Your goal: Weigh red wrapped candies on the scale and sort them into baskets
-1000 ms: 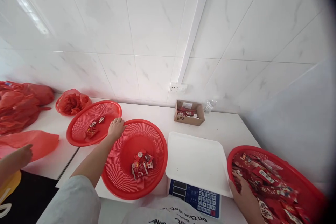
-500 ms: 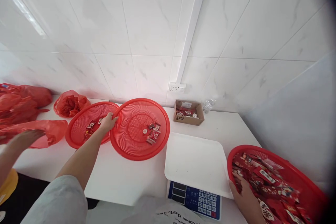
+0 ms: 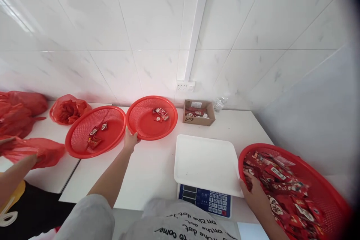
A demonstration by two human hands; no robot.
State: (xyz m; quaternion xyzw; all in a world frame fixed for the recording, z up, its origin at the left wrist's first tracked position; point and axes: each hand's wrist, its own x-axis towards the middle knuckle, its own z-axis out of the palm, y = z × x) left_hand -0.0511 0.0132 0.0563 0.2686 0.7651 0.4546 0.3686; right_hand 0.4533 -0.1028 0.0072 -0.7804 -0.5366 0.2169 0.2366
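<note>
My left hand (image 3: 131, 141) is closed on the near left rim of a round red plastic basket (image 3: 144, 129), which holds a small cluster of wrapped snack packets (image 3: 161, 114). Just left of that hand sits a second red basket (image 3: 112, 131) with a few red packets (image 3: 95, 137) in it. At the lower right, my right hand (image 3: 254, 191) grips the left rim of a larger red basket (image 3: 333, 204), full of red snack packets (image 3: 284, 191). Between my hands stands a digital scale (image 3: 206, 199) with a bare white tray (image 3: 206, 161).
An open cardboard box (image 3: 198, 119) of packets stands by the wall, beside a clear plastic item (image 3: 219, 104). Red plastic bags (image 3: 21, 110) lie at the far left. A co-worker's hands (image 3: 22, 168) hold another red bag (image 3: 46, 152) there. A wall socket (image 3: 185, 86) is behind.
My left hand has moved right, and its basket has gone from tilted over the left basket to lower and farther back on the table. My right hand stays on its rim.
</note>
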